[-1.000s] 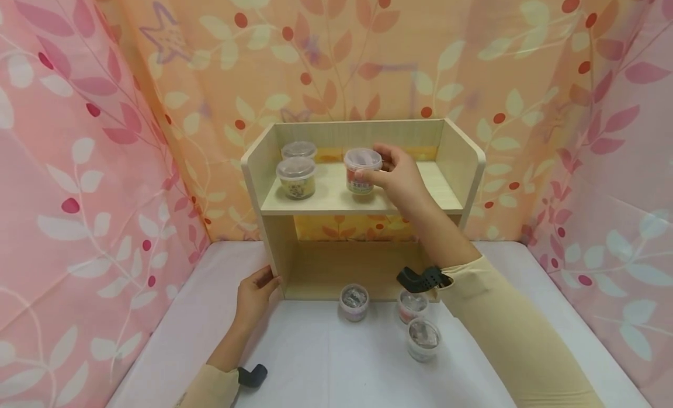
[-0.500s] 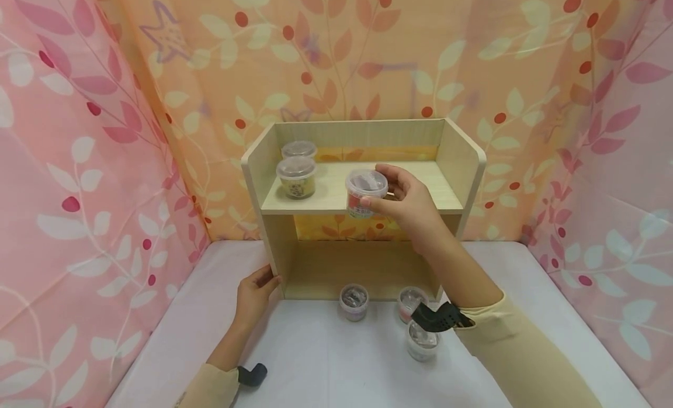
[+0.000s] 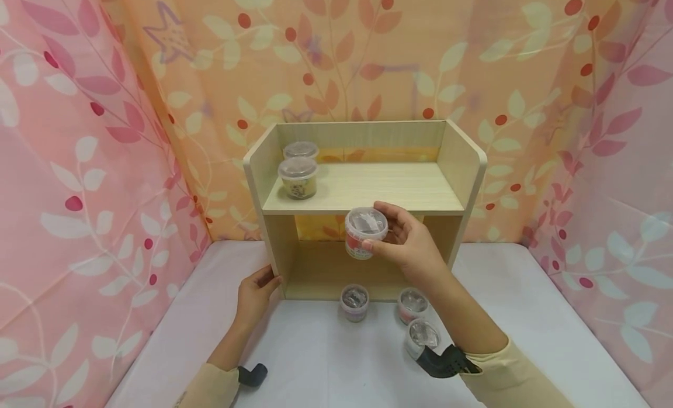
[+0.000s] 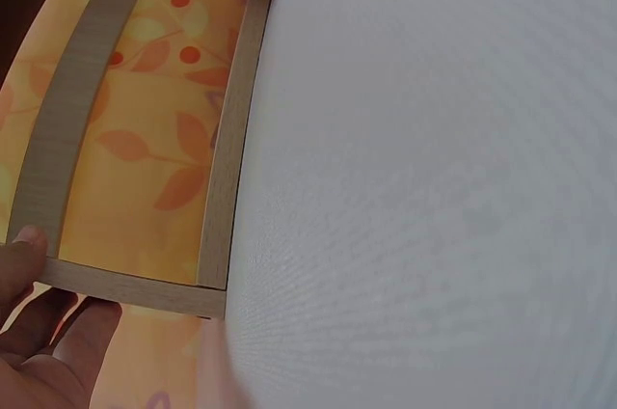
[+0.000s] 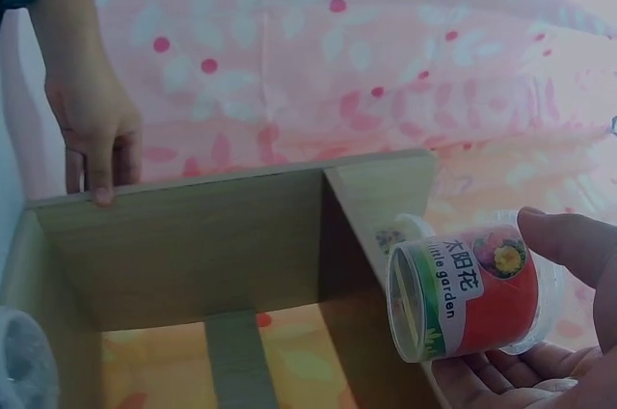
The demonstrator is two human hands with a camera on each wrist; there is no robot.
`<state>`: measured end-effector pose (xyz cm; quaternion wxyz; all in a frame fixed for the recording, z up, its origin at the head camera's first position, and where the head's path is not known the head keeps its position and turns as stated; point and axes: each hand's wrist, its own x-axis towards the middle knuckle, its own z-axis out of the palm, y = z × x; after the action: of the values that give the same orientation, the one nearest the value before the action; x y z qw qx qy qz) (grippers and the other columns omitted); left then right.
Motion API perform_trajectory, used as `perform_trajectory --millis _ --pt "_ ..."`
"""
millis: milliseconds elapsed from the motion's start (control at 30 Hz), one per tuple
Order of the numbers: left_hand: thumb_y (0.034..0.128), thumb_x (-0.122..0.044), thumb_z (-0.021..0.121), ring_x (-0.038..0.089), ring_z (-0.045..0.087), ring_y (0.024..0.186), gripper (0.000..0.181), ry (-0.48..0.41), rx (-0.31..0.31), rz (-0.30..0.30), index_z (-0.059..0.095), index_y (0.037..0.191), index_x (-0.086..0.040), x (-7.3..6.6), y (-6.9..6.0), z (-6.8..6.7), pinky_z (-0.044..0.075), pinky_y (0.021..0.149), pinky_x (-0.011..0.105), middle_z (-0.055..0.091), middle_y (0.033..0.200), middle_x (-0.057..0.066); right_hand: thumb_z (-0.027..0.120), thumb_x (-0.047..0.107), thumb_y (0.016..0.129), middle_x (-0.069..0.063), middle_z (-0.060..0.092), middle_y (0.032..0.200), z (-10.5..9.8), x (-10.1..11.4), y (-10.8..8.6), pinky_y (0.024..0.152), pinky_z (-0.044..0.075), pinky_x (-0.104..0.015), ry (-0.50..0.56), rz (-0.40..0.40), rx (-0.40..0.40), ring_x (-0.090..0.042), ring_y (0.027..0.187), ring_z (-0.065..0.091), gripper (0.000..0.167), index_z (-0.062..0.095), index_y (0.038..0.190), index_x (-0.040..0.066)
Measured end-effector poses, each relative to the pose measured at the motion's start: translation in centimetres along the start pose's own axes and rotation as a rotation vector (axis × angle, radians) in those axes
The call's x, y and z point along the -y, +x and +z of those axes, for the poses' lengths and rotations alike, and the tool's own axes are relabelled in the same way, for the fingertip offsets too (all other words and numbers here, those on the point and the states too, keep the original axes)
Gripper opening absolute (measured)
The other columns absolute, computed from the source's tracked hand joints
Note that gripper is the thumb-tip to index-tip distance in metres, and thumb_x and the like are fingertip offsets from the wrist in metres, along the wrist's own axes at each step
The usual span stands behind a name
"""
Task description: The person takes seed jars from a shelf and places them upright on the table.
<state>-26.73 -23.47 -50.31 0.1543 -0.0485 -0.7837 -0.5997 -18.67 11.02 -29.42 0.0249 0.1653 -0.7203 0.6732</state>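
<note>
My right hand (image 3: 417, 250) holds a small clear plastic tub (image 3: 360, 244), thumb on the near side and fingers behind. In the right wrist view the tub (image 5: 482, 298) shows a red label with flowers and the words "little garden". It hangs in front of the lower opening of a two-tier wooden shelf (image 3: 368, 189), just below the upper board's front edge. My left hand (image 3: 255, 294) pinches the shelf's left side panel near its base. In the left wrist view, thumb and fingers of that hand (image 4: 53, 346) lie on opposite sides of the panel edge.
Two lidded tubs with yellowish labels, a front one (image 3: 298, 183) and a rear one (image 3: 301, 149), stand at the upper tier's left end. On the white tabletop (image 3: 326, 355) are a purplish tub (image 3: 354, 307), a reddish tub (image 3: 411, 307) and a pale tub (image 3: 420, 333). Patterned curtains surround the table.
My right hand has brought the tub from over the upper board forward and down to before the lower opening. My left hand has stayed at the side panel.
</note>
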Motion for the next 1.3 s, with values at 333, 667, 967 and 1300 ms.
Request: perform_trajectory --millis 333,667,967,1300 --pt "0.0916 -0.004 0.076 0.036 0.067 0.117 0.041 0.027 0.006 -0.068 0.066 0.130 0.006 -1.6 -0.6 0.0 0.050 0.081 0.008 0.070 0.124 0.024 0.083 0.007 0.085 -0.013 0.053 0.148 0.5 -3.9 -2.1 0.101 0.049 -0.020 0.018 0.044 0.010 -0.027 0.136 0.052 0.080 0.041 0.153 0.006" --pt "0.0918 -0.003 0.076 0.037 0.066 0.118 0.042 0.015 0.009 -0.069 0.065 0.131 0.007 -1.4 -0.4 0.0 0.050 0.083 0.008 0.069 0.125 0.025 0.086 0.011 0.083 -0.010 0.055 0.146 1.6 -7.2 -4.2 0.108 0.046 -0.025 0.026 0.105 0.012 -0.026 0.138 0.052 0.081 0.043 0.152 0.009" --pt "0.0898 -0.008 0.079 0.033 0.069 0.114 0.040 0.008 -0.005 -0.018 0.069 0.128 0.001 0.5 0.1 0.0 0.053 0.083 0.012 0.072 0.122 0.020 0.087 0.011 0.082 -0.010 0.051 0.152 2.3 -10.3 -6.0 0.109 0.045 -0.025 0.035 0.133 -0.016 -0.028 0.142 0.048 0.083 0.042 0.152 0.008" --pt "0.0895 -0.009 0.080 0.030 0.070 0.112 0.040 0.018 -0.006 -0.005 0.070 0.127 0.000 0.4 0.2 0.1 0.053 0.083 0.012 0.073 0.121 0.019 0.088 0.003 0.077 -0.014 0.053 0.149 3.2 -13.3 -7.4 0.104 0.049 -0.025 0.074 0.187 -0.068 -0.032 0.137 0.052 0.085 0.045 0.151 0.003"
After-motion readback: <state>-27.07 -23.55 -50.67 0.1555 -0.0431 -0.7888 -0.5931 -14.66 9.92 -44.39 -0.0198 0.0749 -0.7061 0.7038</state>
